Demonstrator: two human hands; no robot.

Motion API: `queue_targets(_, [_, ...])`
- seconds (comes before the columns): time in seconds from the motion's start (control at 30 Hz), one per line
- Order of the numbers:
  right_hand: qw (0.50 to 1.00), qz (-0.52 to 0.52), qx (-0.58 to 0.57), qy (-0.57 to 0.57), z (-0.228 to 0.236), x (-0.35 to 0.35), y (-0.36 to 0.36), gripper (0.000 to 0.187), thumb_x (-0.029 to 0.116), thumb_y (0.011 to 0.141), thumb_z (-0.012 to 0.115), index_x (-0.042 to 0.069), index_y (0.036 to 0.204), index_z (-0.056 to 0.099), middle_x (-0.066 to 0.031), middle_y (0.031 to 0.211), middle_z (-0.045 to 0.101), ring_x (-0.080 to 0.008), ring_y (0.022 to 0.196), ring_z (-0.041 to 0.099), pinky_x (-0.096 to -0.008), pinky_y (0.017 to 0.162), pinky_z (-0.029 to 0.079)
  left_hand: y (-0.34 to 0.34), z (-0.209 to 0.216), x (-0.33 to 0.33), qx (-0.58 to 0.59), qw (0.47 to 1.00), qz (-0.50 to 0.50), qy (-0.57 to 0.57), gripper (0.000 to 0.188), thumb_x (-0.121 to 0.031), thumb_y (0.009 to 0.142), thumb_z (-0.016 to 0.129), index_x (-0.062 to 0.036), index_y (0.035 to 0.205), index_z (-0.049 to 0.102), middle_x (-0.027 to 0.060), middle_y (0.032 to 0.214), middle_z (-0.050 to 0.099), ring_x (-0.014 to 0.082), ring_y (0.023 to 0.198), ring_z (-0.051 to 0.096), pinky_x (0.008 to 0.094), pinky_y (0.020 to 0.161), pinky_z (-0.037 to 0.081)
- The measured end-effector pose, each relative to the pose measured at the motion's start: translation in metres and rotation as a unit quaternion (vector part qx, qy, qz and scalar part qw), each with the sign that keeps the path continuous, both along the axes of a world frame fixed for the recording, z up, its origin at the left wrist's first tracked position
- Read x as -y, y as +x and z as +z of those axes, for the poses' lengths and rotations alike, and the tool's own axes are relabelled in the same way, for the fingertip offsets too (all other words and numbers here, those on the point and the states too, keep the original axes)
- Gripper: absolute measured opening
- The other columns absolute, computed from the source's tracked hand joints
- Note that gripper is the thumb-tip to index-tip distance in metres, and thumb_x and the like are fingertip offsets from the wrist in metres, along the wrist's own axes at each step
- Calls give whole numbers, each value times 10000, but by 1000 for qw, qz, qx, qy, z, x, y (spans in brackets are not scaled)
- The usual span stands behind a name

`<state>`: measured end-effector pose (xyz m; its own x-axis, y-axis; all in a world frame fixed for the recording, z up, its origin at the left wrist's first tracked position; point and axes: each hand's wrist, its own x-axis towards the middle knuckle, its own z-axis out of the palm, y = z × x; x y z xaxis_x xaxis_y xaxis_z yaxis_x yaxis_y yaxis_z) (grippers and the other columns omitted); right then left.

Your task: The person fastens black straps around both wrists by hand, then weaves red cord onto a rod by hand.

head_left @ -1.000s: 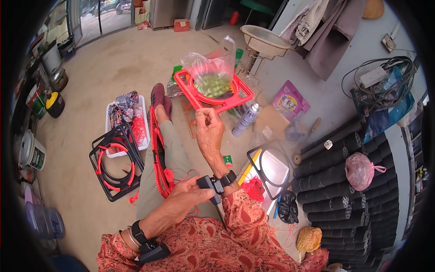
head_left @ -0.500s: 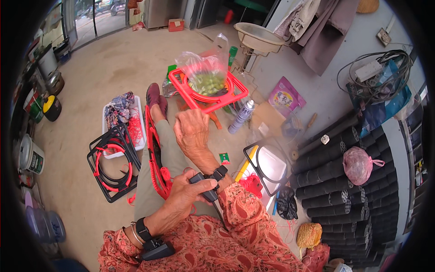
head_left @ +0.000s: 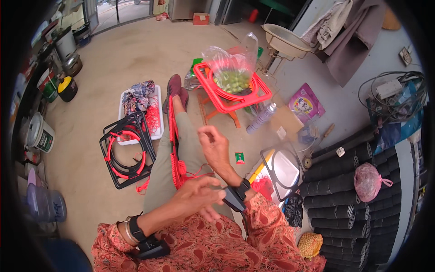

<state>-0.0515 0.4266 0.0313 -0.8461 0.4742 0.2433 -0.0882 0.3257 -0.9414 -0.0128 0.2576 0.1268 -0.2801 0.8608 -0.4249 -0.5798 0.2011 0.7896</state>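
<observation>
Right-wrist device (head_left: pixel 234 200) sits just beside the loosely spread left hand (head_left: pixel 197 192); right hand (head_left: pixel 215 148) half-curled.

Printed lettering on purple pouch (head_left: pixel 306 104)

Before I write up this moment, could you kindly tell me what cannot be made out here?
All in the head view:
- Left hand: motion blur hides whether its fingers touch the black wrist device.
- Right hand: its own curled fingers hide the palm.
- Orange stand: the red frame covers its top.
- Dark blue object: cut off by the dark fisheye rim.
</observation>
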Motion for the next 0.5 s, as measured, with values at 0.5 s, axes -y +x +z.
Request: queue_targets(0.5, [932,140,117,314,-28,32,49,267,256,782,694,36,932,666,-98,1089,584,-272,1054,480,-415,890,342,-60,-98,83,-12,946,324,-6,222,-131,932,563,48,1053,616,130,901,665,187,813,658,308,724,546])
